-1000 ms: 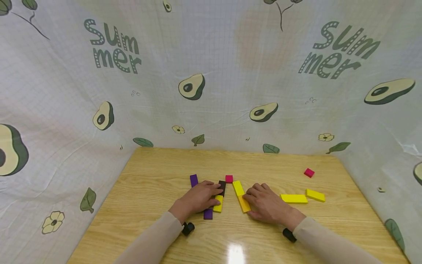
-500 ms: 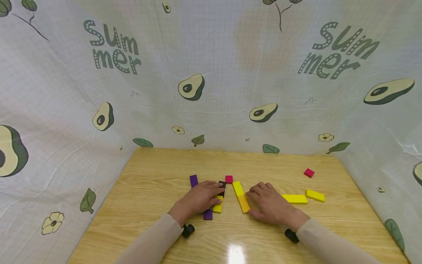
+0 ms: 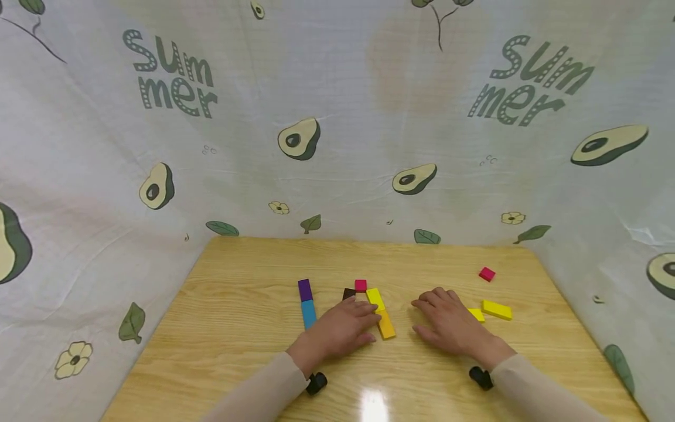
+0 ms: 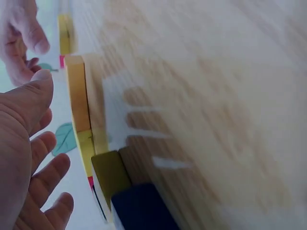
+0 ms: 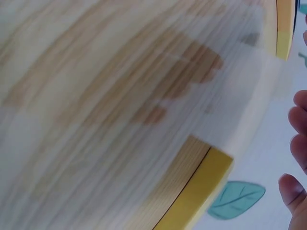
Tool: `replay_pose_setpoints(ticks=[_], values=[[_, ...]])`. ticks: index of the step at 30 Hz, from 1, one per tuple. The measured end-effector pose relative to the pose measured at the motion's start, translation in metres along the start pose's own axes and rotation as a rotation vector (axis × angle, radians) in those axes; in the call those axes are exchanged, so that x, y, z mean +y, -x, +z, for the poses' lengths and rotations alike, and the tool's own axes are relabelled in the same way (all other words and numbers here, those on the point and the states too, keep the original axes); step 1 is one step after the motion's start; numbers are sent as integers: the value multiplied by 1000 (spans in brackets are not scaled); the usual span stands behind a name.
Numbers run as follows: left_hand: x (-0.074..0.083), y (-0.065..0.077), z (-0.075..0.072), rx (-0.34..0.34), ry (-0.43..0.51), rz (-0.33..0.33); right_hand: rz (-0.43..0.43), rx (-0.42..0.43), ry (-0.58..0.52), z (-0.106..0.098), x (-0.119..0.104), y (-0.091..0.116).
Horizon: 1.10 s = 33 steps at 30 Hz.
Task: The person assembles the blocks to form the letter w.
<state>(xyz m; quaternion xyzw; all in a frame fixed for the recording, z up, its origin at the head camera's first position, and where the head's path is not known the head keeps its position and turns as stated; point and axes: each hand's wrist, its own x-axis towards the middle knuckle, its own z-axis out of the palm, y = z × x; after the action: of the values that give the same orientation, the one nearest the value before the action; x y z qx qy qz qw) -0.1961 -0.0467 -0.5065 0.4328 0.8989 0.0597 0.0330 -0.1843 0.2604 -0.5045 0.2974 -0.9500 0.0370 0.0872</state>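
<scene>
In the head view my left hand (image 3: pixel 345 327) hovers with loose fingers over the middle row of blocks, hiding most of it. Its fingertips overlap the slanted pair of a yellow block (image 3: pixel 375 298) and an orange block (image 3: pixel 387 325). A black block (image 3: pixel 349 293) peeks out beyond its knuckles, with a small red block (image 3: pixel 361 285) beside that. To the left lie a purple block (image 3: pixel 304 290) and a blue block (image 3: pixel 309 315) end to end. My right hand (image 3: pixel 453 322), fingers relaxed and holding nothing, partly covers a yellow block (image 3: pixel 476 315).
Another yellow block (image 3: pixel 497 310) lies to the right, and a red block (image 3: pixel 487 274) sits farther back. A patterned cloth (image 3: pixel 337 105) walls in the wooden table (image 3: pixel 253 258) at the back and sides.
My left hand has moved right, off the black and yellow blocks to the orange and yellow pair, uncovering the blue block. My right hand has drawn away rightward from the orange block.
</scene>
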Motion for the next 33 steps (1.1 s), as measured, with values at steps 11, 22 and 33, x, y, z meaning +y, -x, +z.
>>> replay_pose_setpoints(ticks=[11, 22, 33], values=[[8, -9, 8, -27, -55, 13, 21, 31, 1, -4, 13, 14], [8, -12, 13, -40, -35, 14, 59, 44, 8, -9, 20, 25], [9, -10, 9, -77, -91, 38, 99, 63, -3, -13, 25, 30]])
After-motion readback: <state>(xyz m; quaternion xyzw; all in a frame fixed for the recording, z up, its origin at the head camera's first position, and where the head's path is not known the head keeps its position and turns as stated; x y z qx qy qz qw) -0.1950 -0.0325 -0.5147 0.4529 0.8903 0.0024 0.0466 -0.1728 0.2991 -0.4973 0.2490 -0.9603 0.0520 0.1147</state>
